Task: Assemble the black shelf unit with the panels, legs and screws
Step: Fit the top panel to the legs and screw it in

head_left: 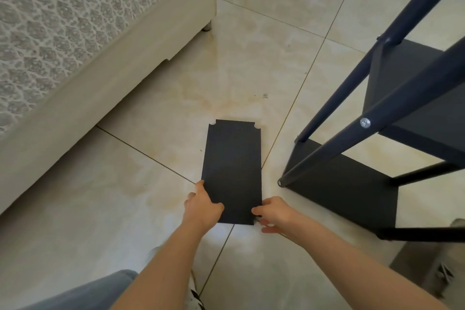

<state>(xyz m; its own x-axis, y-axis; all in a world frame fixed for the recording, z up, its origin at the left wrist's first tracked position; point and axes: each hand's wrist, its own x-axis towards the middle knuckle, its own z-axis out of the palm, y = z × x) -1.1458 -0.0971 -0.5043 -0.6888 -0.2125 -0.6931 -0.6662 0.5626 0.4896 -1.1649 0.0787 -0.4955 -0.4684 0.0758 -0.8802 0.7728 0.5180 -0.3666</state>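
The head camera, the only view, looks down on a loose panel [232, 166] stretched away from the person on the tiled floor [141, 158]. Both hands are at its near short end. The left hand [202, 206] holds the near-left corner, thumb laid on the top face and fingers wrapped round the long edge. The right hand [274, 214] pinches the near-right corner, thumb on top and fingers spread below the edge. A hand on each corner probably keeps the thin board level and stops it twisting as it is carried. Whether the near end has left the tiles I cannot tell; the far end looks to rest on them. At that end, farthest from the grip, two rounded notches [212, 123] are cut into the corners, most likely to seat against the legs, which would explain holding the board by the opposite end. To the right of the right hand, close but not touching, stands the shelf frame [352, 196], with two panels already fixed between its legs. One leg [339, 88] runs up and away, and a screw [364, 122] shows in another. Left of the grip, well apart, is an upholstered base [100, 45]. This board looks like the next shelf to go in.
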